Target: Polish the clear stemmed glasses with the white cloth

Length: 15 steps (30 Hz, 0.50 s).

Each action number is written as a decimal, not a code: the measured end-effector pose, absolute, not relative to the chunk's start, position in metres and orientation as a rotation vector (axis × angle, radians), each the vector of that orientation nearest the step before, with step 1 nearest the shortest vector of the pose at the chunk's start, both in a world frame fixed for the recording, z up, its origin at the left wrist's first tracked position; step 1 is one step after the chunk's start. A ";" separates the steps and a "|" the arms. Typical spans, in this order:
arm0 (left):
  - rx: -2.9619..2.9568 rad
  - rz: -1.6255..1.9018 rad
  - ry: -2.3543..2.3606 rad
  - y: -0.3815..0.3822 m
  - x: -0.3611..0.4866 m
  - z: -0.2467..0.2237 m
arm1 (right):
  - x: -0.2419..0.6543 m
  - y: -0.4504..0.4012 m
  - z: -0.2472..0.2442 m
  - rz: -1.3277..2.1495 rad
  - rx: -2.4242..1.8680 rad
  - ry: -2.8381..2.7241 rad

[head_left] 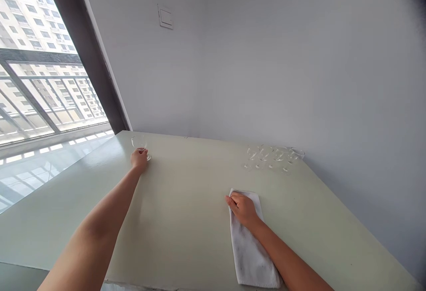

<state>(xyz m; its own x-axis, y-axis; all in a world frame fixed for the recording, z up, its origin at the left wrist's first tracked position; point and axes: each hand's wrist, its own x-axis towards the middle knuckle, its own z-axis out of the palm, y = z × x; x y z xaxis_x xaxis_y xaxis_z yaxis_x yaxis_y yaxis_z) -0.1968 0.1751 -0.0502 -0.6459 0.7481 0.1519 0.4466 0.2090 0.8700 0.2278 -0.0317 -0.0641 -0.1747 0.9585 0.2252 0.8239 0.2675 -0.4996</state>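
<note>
My left hand grips a clear stemmed glass low on its stem, near the far left of the pale green table. The glass stands on the tabletop. My right hand rests on a folded white towel, its fingers closed together and reaching just past the towel's left edge. The towel lies lengthwise near the table's front edge. A group of several clear stemmed glasses stands well beyond my right hand, near the far wall.
The table's far edge meets a plain grey wall with a white wall switch. A large window with railings and a view of an apartment block lies left, its light reflecting on the tabletop.
</note>
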 end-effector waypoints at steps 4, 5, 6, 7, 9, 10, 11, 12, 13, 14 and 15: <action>1.115 1.428 2.177 0.175 -0.197 -0.050 | 0.229 -0.031 -0.066 0.374 -1.590 -2.047; 1.110 1.430 2.176 0.175 -0.197 -0.049 | 0.229 -0.031 -0.066 0.373 -1.587 -2.046; 1.103 1.427 2.174 0.175 -0.196 -0.049 | 0.229 -0.031 -0.066 0.369 -1.582 -2.048; 1.097 1.422 2.175 0.174 -0.196 -0.048 | 0.229 -0.030 -0.066 0.366 -1.577 -2.052; 1.088 1.415 2.194 0.171 -0.193 -0.046 | 0.229 -0.030 -0.065 0.360 -1.573 -2.060; 1.082 1.420 2.216 0.168 -0.191 -0.044 | 0.229 -0.029 -0.065 0.359 -1.577 -2.065; 1.069 1.435 2.248 0.164 -0.189 -0.043 | 0.229 -0.029 -0.064 0.358 -1.583 -2.070; 1.045 1.461 2.290 0.160 -0.186 -0.042 | 0.229 -0.029 -0.063 0.359 -1.590 -2.074; 1.012 1.497 2.337 0.155 -0.182 -0.040 | 0.229 -0.029 -0.062 0.361 -1.597 -2.076; 0.972 1.540 2.385 0.149 -0.177 -0.039 | 0.229 -0.030 -0.062 0.364 -1.602 -2.076; 0.932 1.588 2.431 0.143 -0.170 -0.038 | 0.229 -0.030 -0.061 0.368 -1.604 -2.077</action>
<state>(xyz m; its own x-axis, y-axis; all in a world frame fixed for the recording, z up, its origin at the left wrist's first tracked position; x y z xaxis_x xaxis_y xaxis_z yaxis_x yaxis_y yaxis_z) -0.1696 0.1431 -0.0382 -0.8095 0.5337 0.2447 0.4385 0.2725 0.8564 0.2291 -0.0300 -0.0608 -0.1921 0.9583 0.2115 0.8273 0.2741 -0.4904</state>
